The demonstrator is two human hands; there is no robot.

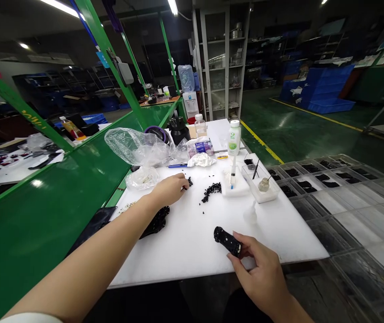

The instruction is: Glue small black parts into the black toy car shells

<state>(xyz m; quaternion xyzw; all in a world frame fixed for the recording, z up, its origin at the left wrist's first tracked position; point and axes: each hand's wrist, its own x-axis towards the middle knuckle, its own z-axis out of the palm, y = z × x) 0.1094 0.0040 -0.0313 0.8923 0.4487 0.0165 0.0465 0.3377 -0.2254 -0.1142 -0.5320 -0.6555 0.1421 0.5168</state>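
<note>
My right hand (pixel 261 271) grips a small, oblong black part (pixel 227 240) with pale spots between thumb and fingers, over the table's front edge. My left hand (pixel 170 190) reaches across the white tabletop, its fingers bent together at a few tiny black pieces (pixel 189 181). What lies between those fingertips is hidden. To their right, a larger curved heap of tiny black pieces (pixel 212 191) is spread on the table. Under my left forearm, partly covered, is a shiny black bundle (pixel 158 220).
A syringe (pixel 233 172) lies on a white pad (pixel 237 188), beside a clear tray (pixel 272 194) holding a small jar. Toward the back are a white bottle (pixel 234 138), crumpled tissue (pixel 201 159) and plastic bags (pixel 138 148). Sectioned trays (pixel 349 202) stand at right.
</note>
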